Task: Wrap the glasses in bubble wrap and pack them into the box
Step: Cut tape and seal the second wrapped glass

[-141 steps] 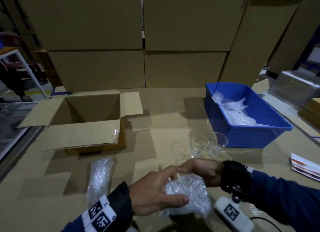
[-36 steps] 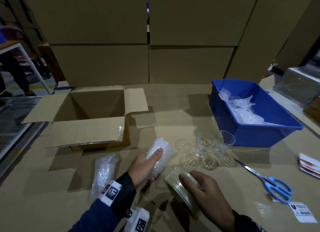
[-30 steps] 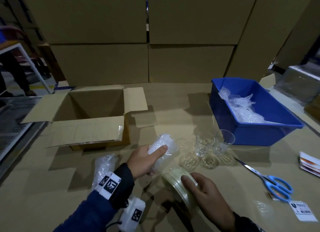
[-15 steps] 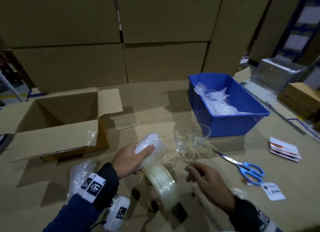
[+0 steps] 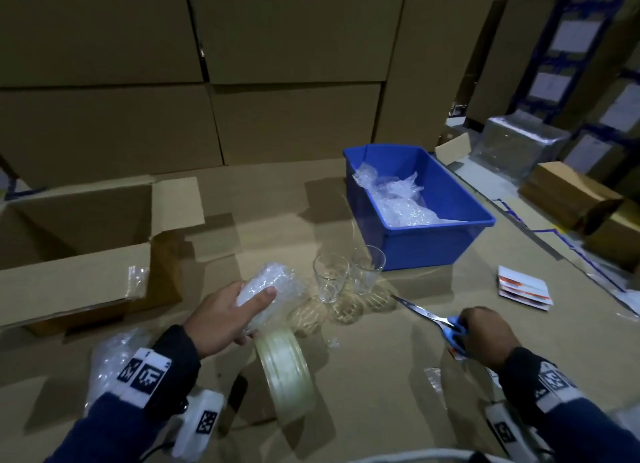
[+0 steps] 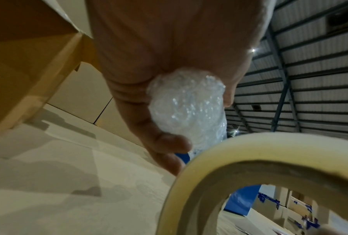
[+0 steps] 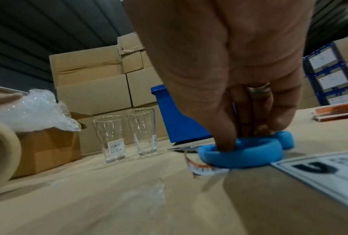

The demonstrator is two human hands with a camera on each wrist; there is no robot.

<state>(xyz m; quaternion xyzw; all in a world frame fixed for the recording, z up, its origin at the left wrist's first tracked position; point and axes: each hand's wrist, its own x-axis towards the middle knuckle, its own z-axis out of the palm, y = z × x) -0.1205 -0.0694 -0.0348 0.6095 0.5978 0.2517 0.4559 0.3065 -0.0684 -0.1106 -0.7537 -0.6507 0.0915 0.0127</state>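
Now, open box (image 5: pixel 86 241) sits far left on the table | blue bin (image 5: pixel 433 251) of bubble wrap (image 5: pixel 398 203) far right | tape roll (image 5: pixel 287 372) stands on edge | your left hand (image 5: pixel 221 320) grips the wrapped glass (image 5: pixel 266 289) | two bare glasses (image 5: pixel 330 277) (upright) beside it | your right hand (image 5: pixel 488 334) has fingers hooked into the scissors (image 5: pixel 453 331).

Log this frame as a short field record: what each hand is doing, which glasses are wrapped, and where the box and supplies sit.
left hand: grips the wrapped glass above the table
right hand: fingers in the blue handles of the scissors, which lie on the table
tape roll: on edge just below the left hand
bare glasses: two, upright, side by side
box: open, at the left
blue bin: holds bubble wrap
second bundle: bubble wrap by the left wrist; contents unclear
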